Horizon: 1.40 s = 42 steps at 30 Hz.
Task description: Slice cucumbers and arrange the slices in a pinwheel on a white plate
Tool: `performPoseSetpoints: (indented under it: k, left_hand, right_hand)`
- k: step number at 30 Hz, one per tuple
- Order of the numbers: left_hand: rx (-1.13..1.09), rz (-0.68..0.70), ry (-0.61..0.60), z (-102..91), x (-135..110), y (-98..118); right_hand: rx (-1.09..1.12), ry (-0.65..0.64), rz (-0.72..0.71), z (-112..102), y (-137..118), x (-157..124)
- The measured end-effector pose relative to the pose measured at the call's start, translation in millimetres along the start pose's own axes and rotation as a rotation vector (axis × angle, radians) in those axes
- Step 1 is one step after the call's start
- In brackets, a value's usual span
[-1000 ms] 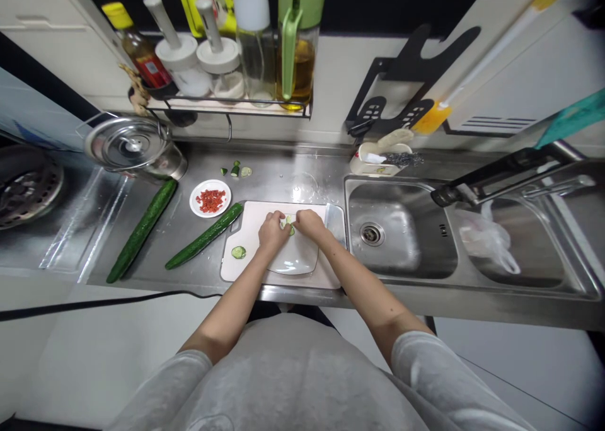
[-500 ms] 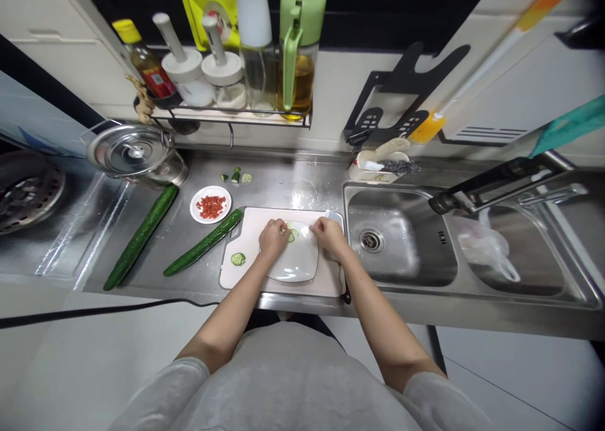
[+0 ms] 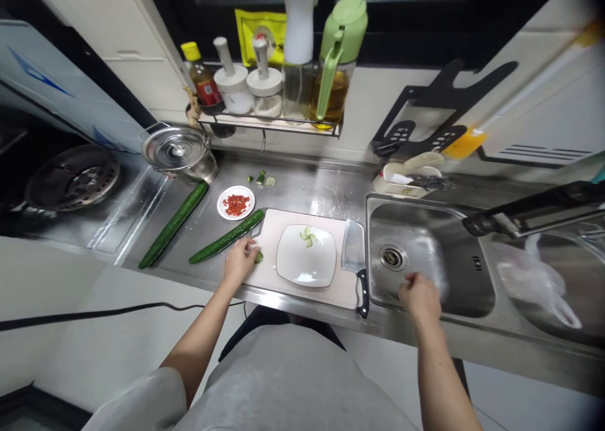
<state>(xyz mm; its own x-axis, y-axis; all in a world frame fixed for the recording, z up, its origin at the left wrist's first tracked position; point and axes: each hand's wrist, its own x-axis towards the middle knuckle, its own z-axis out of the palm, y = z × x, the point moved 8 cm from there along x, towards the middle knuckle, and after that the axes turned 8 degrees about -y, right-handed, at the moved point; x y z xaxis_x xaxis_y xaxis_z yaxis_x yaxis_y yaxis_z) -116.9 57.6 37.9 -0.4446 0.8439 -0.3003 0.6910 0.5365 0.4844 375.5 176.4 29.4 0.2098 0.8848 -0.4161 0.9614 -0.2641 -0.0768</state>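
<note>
A white square plate lies on the pale cutting board and carries three cucumber slices. My left hand rests at the board's left edge, fingers closed over a loose cucumber slice. My right hand hangs over the front rim of the sink, fingers loosely curled, nothing visible in it. A cleaver lies along the board's right edge, apart from both hands. A whole cucumber lies just left of the board.
A second cucumber, a small dish of red bits, cucumber ends and a lidded steel pot sit on the steel counter. A rack of bottles hangs behind. A stove burner is far left; a tap is right.
Both hands left the plate: the left moved to the loose slice at the board's left edge, the right swung out over the sink front. The view shifted left, and the cleaver now shows.
</note>
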Motion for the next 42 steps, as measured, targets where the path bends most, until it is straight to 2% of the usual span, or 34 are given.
performPoseSetpoints:
  k: [3,7,12,17,20,24,31,38,42]
  left_hand:
    - [0.056,-0.019,-0.045,5.9,-7.7,-12.9]
    - [0.133,-0.028,-0.058,15.5,-15.0,-10.5]
    - [0.210,-0.033,-0.034,16.9,-20.5,-7.0]
    - [0.190,-0.085,-0.001,13.0,-20.6,-15.3]
    - [0.211,-0.057,0.018,14.0,-21.6,-16.4]
    - [0.213,-0.035,0.045,18.0,-24.1,-20.2]
    - [0.082,-0.046,0.011,19.0,-16.0,-30.3]
    - [0.166,0.021,0.035,15.6,-18.3,-17.0]
    - [0.076,0.021,0.045,16.7,-22.5,-16.7]
  right_hand:
    - [0.028,-0.025,0.036,2.6,3.7,-0.8]
    - [0.033,-0.080,-0.025,8.6,-7.4,-3.7]
    - [0.090,0.017,-0.164,9.2,-25.4,-12.2]
    - [0.178,0.138,-0.275,3.9,-37.7,-21.6]
    - [0.216,0.176,-0.321,-0.3,-45.6,-26.4]
    - [0.233,0.161,-0.343,-1.7,-56.0,-31.7]
    - [0.245,0.157,-0.405,0.8,-70.1,-42.2]
    - [0.253,0.129,-0.472,3.3,-95.8,-60.9]
    - [0.295,0.116,-0.517,3.0,-112.8,-75.0]
